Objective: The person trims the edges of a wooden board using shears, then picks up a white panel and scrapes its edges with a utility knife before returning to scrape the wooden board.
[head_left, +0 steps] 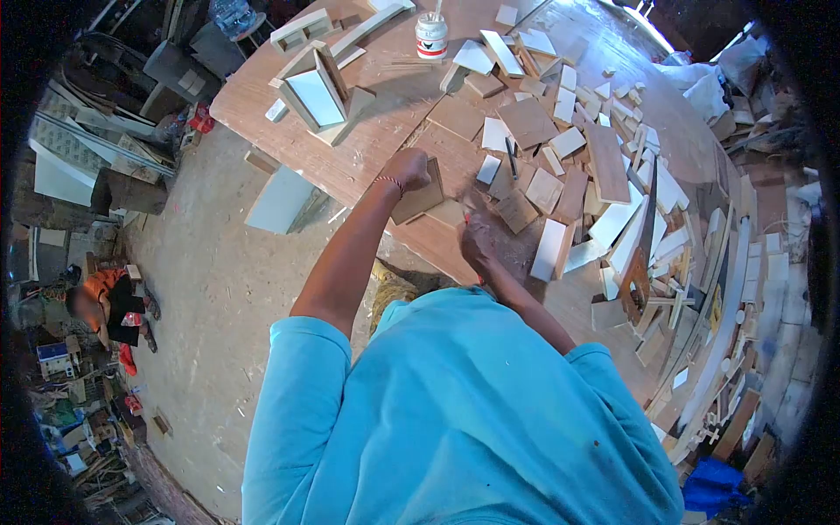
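Note:
My left hand (pixel 408 170) is closed at the near edge of the wooden table, its fingers wrapped over a small brown board (pixel 420 198). To its right, my right hand (pixel 475 241) is smeared by motion over the table's near edge, and its fingers cannot be made out. Between and beyond the hands lie flat wood offcuts (pixel 457 116), and a dark pen-like tool (pixel 511 156) rests on the pieces to the right. A small wooden frame with a white panel (pixel 317 96) stands at the left of the tabletop.
An open white jar (pixel 431 37) stands at the table's far side. Many wood scraps (pixel 604 166) are heaped on the right, with a handsaw (pixel 637 280) among them. On the floor at far left, a person in orange (pixel 105 293) sits low. A white-topped panel (pixel 280 200) leans near the table.

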`<state>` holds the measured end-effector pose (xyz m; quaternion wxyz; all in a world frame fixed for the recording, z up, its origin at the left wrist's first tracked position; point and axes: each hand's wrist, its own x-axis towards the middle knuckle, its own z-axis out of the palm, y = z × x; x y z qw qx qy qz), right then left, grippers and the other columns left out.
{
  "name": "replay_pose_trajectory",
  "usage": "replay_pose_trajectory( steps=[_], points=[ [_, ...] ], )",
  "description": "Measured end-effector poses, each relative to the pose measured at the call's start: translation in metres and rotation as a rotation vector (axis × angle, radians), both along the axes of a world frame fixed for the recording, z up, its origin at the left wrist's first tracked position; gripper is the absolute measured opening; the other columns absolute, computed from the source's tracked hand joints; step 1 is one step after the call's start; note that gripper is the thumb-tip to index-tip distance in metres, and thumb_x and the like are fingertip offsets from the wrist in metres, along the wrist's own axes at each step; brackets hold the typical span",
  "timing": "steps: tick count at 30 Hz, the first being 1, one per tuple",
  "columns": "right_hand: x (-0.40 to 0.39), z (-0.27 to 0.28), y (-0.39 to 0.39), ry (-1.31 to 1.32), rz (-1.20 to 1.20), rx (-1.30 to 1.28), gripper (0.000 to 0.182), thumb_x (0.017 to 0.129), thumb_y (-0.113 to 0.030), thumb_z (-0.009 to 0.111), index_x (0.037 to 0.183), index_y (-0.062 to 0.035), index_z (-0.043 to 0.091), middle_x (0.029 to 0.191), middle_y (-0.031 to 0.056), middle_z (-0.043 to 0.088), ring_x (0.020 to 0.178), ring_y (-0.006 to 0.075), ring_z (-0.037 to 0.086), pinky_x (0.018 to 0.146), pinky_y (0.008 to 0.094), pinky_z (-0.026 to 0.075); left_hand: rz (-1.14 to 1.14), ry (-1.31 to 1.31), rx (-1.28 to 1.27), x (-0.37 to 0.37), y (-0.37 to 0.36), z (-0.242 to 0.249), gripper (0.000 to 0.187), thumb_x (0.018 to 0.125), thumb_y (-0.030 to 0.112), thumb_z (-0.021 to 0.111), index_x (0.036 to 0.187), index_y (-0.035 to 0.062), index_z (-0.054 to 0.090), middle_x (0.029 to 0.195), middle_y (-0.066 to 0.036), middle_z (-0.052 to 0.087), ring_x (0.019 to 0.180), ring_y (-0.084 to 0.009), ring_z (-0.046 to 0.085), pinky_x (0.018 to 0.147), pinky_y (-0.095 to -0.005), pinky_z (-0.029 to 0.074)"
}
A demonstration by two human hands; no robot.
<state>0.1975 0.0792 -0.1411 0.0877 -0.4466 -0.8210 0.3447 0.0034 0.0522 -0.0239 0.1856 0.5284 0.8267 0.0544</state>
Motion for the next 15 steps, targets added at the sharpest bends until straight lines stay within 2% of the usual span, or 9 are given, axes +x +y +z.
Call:
replay_pose_trajectory(
  steps=[4, 7, 8, 9, 10, 11, 12, 14, 15],
  points=[
    [-0.006, 0.019, 0.012, 0.099, 0.067, 0.086, 0.024, 0.071, -0.026, 0.053, 0.08, -0.0043, 0.052, 0.068, 0.0148, 0.054, 0.062, 0.0327, 0.054, 0.055, 0.0421, 0.042, -0.019, -0.024, 0.059, -0.002, -0.003, -0.004, 0.02, 0.053, 0.014, 0.055, 0.066, -0.0003, 0.06, 0.073, -0.021, 0.056, 0.067, -0.0324, 0.057, 0.061, -0.037, 0.046],
    [-0.022, 0.018, 0.028, 0.356, 0.131, 0.001, 0.024, 0.066, -0.025, 0.056, 0.075, -0.0041, 0.05, 0.065, 0.0165, 0.052, 0.062, 0.0307, 0.051, 0.057, 0.0382, 0.04, -0.069, 0.006, 0.086, -0.003, -0.003, -0.02, 0.026, 0.049, 0.022, 0.062, 0.063, 0.0004, 0.058, 0.069, -0.019, 0.056, 0.065, -0.0337, 0.055, 0.058, -0.0384, 0.045],
    [-0.034, 0.001, 0.033, 0.012, 0.135, 0.287, 0.022, 0.066, -0.023, 0.055, 0.077, -0.0052, 0.052, 0.069, 0.0161, 0.053, 0.066, 0.0302, 0.052, 0.06, 0.0377, 0.041, -0.092, 0.029, 0.11, -0.003, -0.005, -0.022, 0.027, 0.05, 0.023, 0.062, 0.063, 0.0004, 0.058, 0.068, -0.019, 0.056, 0.065, -0.0334, 0.055, 0.059, -0.0385, 0.045],
    [-0.041, 0.013, 0.036, -0.061, 0.097, 0.182, 0.018, 0.067, -0.02, 0.054, 0.079, -0.0064, 0.054, 0.074, 0.0154, 0.054, 0.071, 0.0297, 0.052, 0.064, 0.0372, 0.041, -0.113, 0.033, 0.123, -0.003, -0.004, -0.019, 0.028, 0.05, 0.024, 0.063, 0.064, -0.0003, 0.058, 0.068, -0.019, 0.056, 0.063, -0.0329, 0.056, 0.058, -0.0384, 0.045],
    [-0.042, -0.002, 0.031, 0.046, 0.072, 0.449, 0.017, 0.068, -0.017, 0.051, 0.08, -0.0061, 0.054, 0.077, 0.0159, 0.055, 0.073, 0.0297, 0.054, 0.065, 0.0375, 0.041, -0.103, 0.058, 0.113, -0.001, -0.003, -0.017, 0.028, 0.05, 0.023, 0.064, 0.064, -0.0004, 0.058, 0.068, -0.019, 0.056, 0.063, -0.0327, 0.056, 0.059, -0.0381, 0.045],
    [-0.048, -0.018, 0.035, 0.147, 0.035, 0.063, 0.017, 0.068, -0.014, 0.049, 0.082, -0.0058, 0.054, 0.077, 0.016, 0.055, 0.075, 0.0287, 0.055, 0.065, 0.0372, 0.042, -0.086, 0.075, 0.09, 0.002, -0.005, -0.015, 0.029, 0.05, 0.023, 0.064, 0.064, -0.0005, 0.058, 0.068, -0.019, 0.057, 0.062, -0.0324, 0.056, 0.059, -0.0377, 0.046],
    [-0.044, 0.026, 0.027, 0.235, 0.05, -0.106, 0.017, 0.069, -0.013, 0.047, 0.083, -0.0056, 0.054, 0.077, 0.016, 0.056, 0.074, 0.0277, 0.056, 0.061, 0.0367, 0.042, -0.09, 0.082, 0.099, 0.006, -0.006, -0.008, 0.029, 0.05, 0.023, 0.064, 0.064, -0.0005, 0.058, 0.068, -0.019, 0.057, 0.062, -0.0324, 0.056, 0.059, -0.0377, 0.046],
    [-0.039, 0.052, 0.027, 0.186, 0.116, -0.106, 0.016, 0.069, -0.012, 0.047, 0.081, -0.0054, 0.053, 0.075, 0.0156, 0.056, 0.071, 0.027, 0.056, 0.059, 0.0361, 0.042, -0.036, 0.015, 0.116, 0.014, -0.009, 0.005, 0.016, 0.051, 0.009, 0.056, 0.063, -0.0005, 0.059, 0.069, -0.022, 0.055, 0.065, -0.0335, 0.056, 0.06, -0.0388, 0.045],
    [-0.037, 0.056, 0.027, 0.13, 0.184, -0.115, 0.015, 0.069, -0.012, 0.047, 0.08, -0.0052, 0.053, 0.073, 0.0153, 0.056, 0.069, 0.0264, 0.056, 0.057, 0.0355, 0.042, -0.035, 0.014, 0.117, 0.015, -0.008, 0.006, 0.016, 0.051, 0.009, 0.056, 0.063, -0.0005, 0.059, 0.069, -0.022, 0.055, 0.065, -0.0335, 0.056, 0.06, -0.0388, 0.045]
  ],
)
